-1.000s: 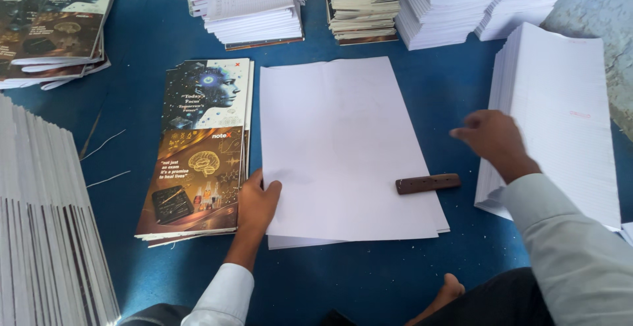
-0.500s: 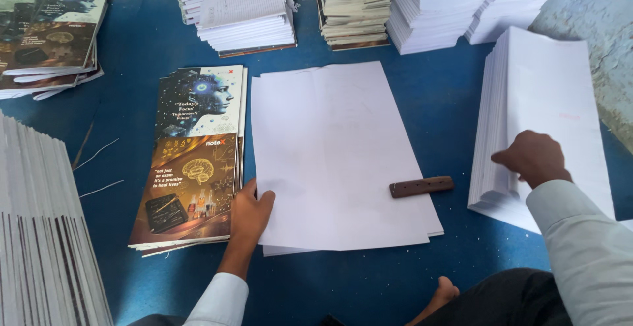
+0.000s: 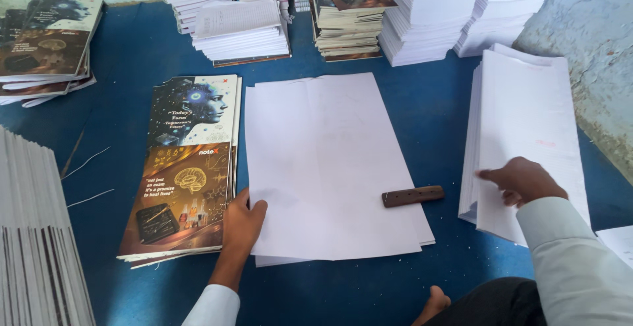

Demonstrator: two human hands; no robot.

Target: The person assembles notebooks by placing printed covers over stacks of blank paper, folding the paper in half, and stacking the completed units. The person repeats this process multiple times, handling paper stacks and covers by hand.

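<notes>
Neither of your hands is clamped on anything: your left hand (image 3: 242, 224) lies flat, fingers loosely spread, pressing the near left corner of the white sheets (image 3: 330, 168), and your right hand (image 3: 521, 179) rests open, fingers extended, on the tall paper stack (image 3: 527, 128) at about 3 o'clock. Judging by that, you are at the step of drawing fresh paper off the stack while holding the spread pile steady; the next move would call for pinching a thin batch at the stack's near edge and keeping the left palm down so nothing slides. Those central sheets are plain, large, slightly fanned at the near edge, lying on the blue surface (image 3: 132, 42) dead centre (a faint fold runs along their length). A brown wooden stick (image 3: 413, 196) sits on their near right corner. Just beside them at 9 o'clock lies a pile of printed covers (image 3: 188, 168). Farther off, around 12 o'clock, stand stacks of bound booklets (image 3: 241, 29).
</notes>
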